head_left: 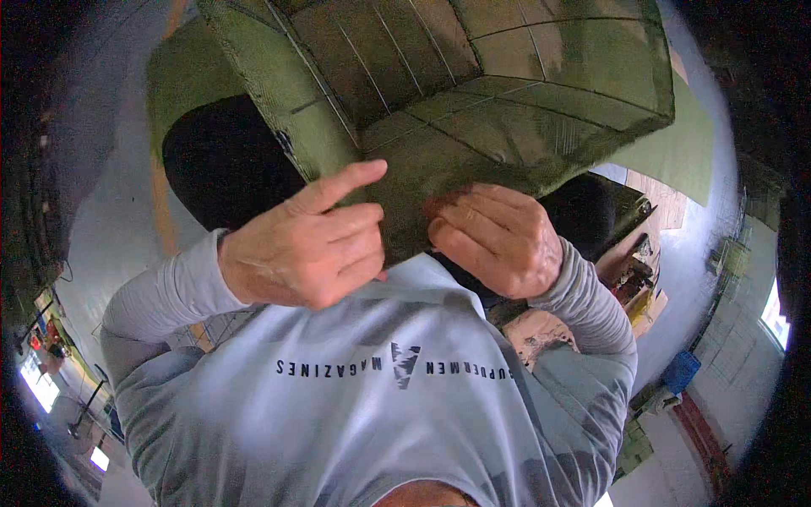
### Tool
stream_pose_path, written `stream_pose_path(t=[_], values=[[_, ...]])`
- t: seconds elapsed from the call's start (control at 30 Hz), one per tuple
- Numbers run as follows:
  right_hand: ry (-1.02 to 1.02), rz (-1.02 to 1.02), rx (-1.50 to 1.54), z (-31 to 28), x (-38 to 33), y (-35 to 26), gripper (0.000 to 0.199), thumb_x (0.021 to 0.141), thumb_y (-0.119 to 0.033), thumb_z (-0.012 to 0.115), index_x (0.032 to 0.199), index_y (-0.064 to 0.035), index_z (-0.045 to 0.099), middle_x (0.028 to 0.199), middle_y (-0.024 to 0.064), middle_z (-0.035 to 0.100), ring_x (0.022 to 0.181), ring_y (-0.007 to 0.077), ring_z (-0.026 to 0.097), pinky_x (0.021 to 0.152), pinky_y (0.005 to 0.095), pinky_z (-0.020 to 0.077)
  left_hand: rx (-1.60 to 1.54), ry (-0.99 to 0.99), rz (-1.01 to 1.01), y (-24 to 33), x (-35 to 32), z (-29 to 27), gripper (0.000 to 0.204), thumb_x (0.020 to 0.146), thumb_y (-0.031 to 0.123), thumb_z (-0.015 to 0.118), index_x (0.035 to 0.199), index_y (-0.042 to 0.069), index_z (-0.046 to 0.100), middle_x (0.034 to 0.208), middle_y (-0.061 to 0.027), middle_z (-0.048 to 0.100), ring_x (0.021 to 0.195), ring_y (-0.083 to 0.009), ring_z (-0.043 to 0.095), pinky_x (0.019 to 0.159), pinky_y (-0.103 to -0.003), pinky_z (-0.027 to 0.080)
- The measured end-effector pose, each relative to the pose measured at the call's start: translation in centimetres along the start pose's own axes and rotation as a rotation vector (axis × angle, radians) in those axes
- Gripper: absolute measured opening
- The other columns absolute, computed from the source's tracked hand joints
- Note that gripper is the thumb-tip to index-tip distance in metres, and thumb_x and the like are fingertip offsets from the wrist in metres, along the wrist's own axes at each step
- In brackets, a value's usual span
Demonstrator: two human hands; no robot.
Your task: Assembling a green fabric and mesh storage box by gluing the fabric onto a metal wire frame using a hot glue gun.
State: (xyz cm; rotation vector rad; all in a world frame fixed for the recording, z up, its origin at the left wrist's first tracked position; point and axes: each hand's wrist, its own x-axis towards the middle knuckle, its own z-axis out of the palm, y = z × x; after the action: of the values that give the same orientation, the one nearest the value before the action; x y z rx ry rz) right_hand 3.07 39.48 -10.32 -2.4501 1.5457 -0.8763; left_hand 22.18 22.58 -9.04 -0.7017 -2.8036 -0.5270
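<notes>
A large green piece with a fuzzy surface and a frame of thin wires lies across my lap, its walls rising away from me like an open box. At its near left corner is my left hand, the index finger stretched out and the other fingers curled in. My right hand is bent over the near edge, its fingers pressed together. The hands are a short gap apart. The fingertips are partly hidden, and whatever is pinched in either hand is too small to make out.
My dark-clad knees stick out on both sides under the green piece. Green sheet material lies on the grey floor at the far right. Wooden boards with loose items are beside my right arm. A blue container stands farther right.
</notes>
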Motion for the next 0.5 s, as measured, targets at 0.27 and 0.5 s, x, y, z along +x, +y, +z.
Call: stream_pose_path(t=[0.27,0.5], values=[[-0.035,-0.005,0.024,0.0,-0.7,-0.5,0.029,0.061,-0.015,0.060,0.085,0.0009,0.060,0.083,0.0114,0.060,0.075,0.0236,0.062,0.065,0.0326,0.0511,-0.015,0.135,0.007,0.8,-0.2,1.2,0.022,0.065,0.020,0.074,0.077,0.004,0.065,0.080,-0.0069,0.062,0.089,-0.0229,0.062,0.100,-0.052,0.042],[-0.047,0.072,-0.045,0.7,0.7,-2.2,0.027,0.066,-0.014,0.068,0.086,0.0026,0.062,0.091,0.0176,0.065,0.085,0.0283,0.066,0.071,0.0364,0.0536,-0.075,0.061,0.012,0.6,0.2,0.7,0.020,0.058,0.010,0.060,0.075,0.000,0.062,0.075,-0.0068,0.056,0.085,-0.0216,0.059,0.105,-0.049,0.040]])
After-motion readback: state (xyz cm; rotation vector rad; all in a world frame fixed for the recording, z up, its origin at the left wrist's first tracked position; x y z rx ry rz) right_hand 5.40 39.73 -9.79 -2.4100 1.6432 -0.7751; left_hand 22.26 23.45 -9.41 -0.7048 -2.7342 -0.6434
